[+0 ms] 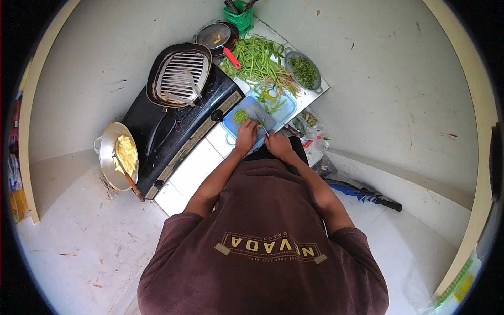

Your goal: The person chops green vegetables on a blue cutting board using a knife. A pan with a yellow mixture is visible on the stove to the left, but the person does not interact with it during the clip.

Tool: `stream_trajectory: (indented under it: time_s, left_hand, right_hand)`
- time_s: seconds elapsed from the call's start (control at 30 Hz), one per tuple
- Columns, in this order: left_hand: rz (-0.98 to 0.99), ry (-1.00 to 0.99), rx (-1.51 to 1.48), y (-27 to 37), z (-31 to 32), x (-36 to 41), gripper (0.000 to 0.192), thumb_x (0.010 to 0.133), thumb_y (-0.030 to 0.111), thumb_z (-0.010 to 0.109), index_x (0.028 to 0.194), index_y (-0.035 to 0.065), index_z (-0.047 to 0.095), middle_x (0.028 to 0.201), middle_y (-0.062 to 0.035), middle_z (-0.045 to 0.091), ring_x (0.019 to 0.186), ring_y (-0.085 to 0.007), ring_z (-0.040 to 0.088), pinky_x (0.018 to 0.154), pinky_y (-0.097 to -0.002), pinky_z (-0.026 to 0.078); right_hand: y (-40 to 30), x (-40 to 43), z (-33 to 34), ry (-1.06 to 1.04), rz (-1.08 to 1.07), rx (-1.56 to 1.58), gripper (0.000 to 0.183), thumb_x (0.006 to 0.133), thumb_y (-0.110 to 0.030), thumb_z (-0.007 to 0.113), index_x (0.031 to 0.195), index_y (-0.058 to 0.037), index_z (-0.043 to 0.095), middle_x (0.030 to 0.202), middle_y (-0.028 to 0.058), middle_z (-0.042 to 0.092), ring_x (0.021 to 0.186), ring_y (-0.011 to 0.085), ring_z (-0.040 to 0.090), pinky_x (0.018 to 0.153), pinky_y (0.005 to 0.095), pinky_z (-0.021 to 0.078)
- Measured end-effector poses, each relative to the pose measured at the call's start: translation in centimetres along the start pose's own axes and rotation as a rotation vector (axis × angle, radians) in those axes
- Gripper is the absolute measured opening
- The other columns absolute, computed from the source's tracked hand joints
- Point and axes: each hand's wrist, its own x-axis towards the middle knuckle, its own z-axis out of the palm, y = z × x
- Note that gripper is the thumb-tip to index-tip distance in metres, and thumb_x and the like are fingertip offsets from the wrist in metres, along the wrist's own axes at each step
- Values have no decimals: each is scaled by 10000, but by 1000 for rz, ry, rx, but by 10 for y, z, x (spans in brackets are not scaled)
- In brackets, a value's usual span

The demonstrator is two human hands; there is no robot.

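Note:
My right hand (278, 144) is closed round the handle of a knife (260, 123), whose blade points up and left over a blue cutting board (252, 105). Close to the blade, my left hand (247, 136) has its fingers bent down on the board, over a few green bits; what it pinches is mostly hidden. A small heap of chopped greens (241, 116) lies just above my left fingers. The board rests on a light-blue plastic tray (290, 103). Leafy scraps (268, 98) lie on the tray's far part.
Long-stemmed greens (258, 63) spread behind the tray, beside a grey bowl of chopped greens (303, 73). A red-handled strainer (214, 36) and green basket (240, 19) stand farther back. At left, a stove (189, 130) bears a grill pan (183, 75) and a wok with yellow food (106, 157).

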Motion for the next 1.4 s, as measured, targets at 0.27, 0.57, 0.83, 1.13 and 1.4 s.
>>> stream_trajectory:
  time_s: [0.27, 0.57, 0.83, 1.13, 1.4]
  left_hand:
    - [19, 13, 10, 1, -1, 0, 170, 895, 2, 652, 1057, -10, 703, 981, -215, 627, 961, -434, 620, 843, -495, 496]
    - [-3, 32, -14, 2, 1, -2, 161, 886, -8, 669, 1041, 1, 708, 947, -210, 622, 930, -433, 621, 824, -503, 498]
    - [-22, 12, 15, 2, 0, -1, 160, 894, 4, 673, 1048, 7, 716, 942, -207, 621, 918, -423, 630, 810, -501, 503]
    - [-14, 15, 40, -3, 4, -1, 169, 879, -10, 664, 1042, 7, 709, 951, -212, 619, 933, -436, 625, 817, -504, 501]
    - [-51, 30, -13, -3, 3, -2, 149, 871, -18, 672, 1017, -3, 702, 947, -211, 630, 943, -439, 630, 832, -503, 500]
  right_hand:
    - [-10, 8, -12, -32, 2, 7, 449, 1070, -387, 454, 1080, 39, 594, 820, 266, 727, 789, 464, 731, 746, 579, 583]
    - [2, 3, 4, 63, -63, 2, 428, 1057, -393, 510, 1034, 30, 573, 714, 264, 688, 660, 478, 694, 621, 590, 563]
    - [-1, 3, -4, -9, -25, 8, 429, 1060, -386, 477, 1050, 27, 595, 788, 263, 719, 743, 476, 721, 688, 594, 577]
    - [-11, 12, -9, 4, -34, -29, 406, 1062, -356, 483, 1049, 32, 599, 786, 238, 729, 741, 427, 737, 688, 544, 589]
    - [-7, -2, -9, -6, -23, -92, 416, 1063, -358, 479, 1066, 38, 604, 781, 222, 736, 736, 401, 746, 680, 527, 596]
